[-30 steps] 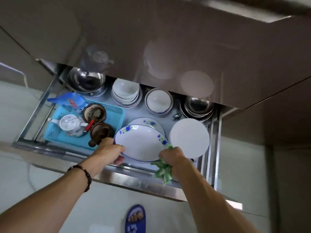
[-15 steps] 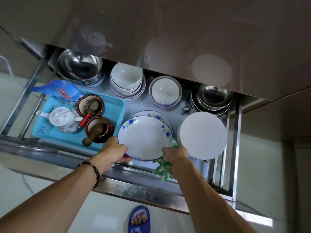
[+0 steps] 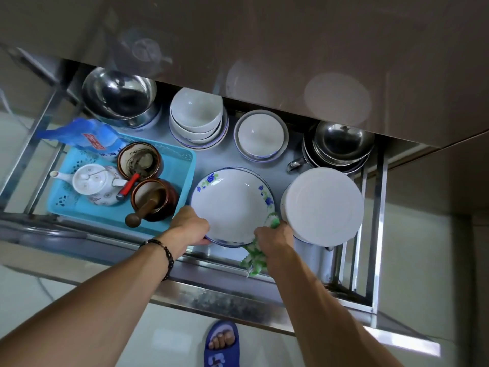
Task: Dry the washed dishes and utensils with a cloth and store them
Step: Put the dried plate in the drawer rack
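Observation:
A white plate with blue flowers [image 3: 231, 205] lies on top of a matching plate in the pulled-out steel drawer [image 3: 225, 295]. My left hand [image 3: 189, 226] grips the plate's near left rim. My right hand [image 3: 275, 235] holds the near right rim together with a green and white cloth [image 3: 255, 256], which hangs bunched below the hand.
A stack of plain white plates [image 3: 322, 205] sits right of the flowered plate. Behind are white bowls [image 3: 197, 117], a bowl on a plate [image 3: 260, 135] and steel bowls [image 3: 119, 95], [image 3: 340, 143]. A blue tray [image 3: 111, 207] with teapot and brown jars fills the left.
The flowered plate has come down onto the plate beneath it in the drawer, both hands still on its rim. The view has shifted closer to the drawer.

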Demonstrator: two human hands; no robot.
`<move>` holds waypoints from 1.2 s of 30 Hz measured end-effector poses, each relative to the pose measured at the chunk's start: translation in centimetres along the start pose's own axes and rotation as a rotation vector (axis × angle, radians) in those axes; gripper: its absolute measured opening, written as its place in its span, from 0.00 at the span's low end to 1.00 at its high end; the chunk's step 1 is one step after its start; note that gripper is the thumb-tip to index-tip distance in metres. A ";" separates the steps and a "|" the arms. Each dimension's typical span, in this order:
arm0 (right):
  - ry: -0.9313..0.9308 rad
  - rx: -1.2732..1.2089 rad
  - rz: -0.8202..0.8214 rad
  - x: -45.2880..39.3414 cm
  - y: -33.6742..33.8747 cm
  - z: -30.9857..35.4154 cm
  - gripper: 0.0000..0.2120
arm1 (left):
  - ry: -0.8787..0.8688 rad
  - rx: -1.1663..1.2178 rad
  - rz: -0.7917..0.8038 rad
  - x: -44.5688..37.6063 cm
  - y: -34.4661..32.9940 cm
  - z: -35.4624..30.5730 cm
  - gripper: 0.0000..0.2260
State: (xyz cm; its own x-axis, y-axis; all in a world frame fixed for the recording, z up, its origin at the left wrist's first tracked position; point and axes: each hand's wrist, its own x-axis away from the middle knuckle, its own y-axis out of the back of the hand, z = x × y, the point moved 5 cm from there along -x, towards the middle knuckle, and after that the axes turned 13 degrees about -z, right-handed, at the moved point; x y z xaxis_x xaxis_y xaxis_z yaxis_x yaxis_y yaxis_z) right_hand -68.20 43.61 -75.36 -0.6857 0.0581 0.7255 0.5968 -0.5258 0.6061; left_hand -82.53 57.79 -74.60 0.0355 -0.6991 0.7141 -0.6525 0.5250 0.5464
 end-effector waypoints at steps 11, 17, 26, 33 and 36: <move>0.149 0.159 -0.003 1.2 1.7 -0.2 0.21 | 0.043 -0.016 0.076 0.8 -1.2 0.5 0.10; 0.199 0.112 0.065 2.0 1.9 -0.2 0.19 | 0.047 -0.003 0.036 0.9 -0.5 0.1 0.15; 0.443 -0.020 0.167 5.8 5.7 2.2 0.24 | -0.360 -0.450 -0.027 4.8 1.1 -3.8 0.25; 0.674 0.184 0.313 11.2 14.8 5.9 0.45 | -1.074 -0.389 0.167 16.6 1.4 -12.6 0.15; 0.676 0.048 0.332 14.3 22.3 7.2 0.44 | -1.044 -0.451 0.133 22.9 2.8 -16.9 0.12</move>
State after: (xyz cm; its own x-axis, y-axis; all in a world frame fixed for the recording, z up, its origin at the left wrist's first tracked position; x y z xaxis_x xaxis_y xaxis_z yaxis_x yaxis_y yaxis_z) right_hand -61.67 38.88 -49.15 -0.5637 -0.6388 0.5236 0.8236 -0.3861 0.4155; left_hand -70.78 51.42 -49.31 -0.7969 -0.5763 0.1814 -0.2655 0.6037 0.7517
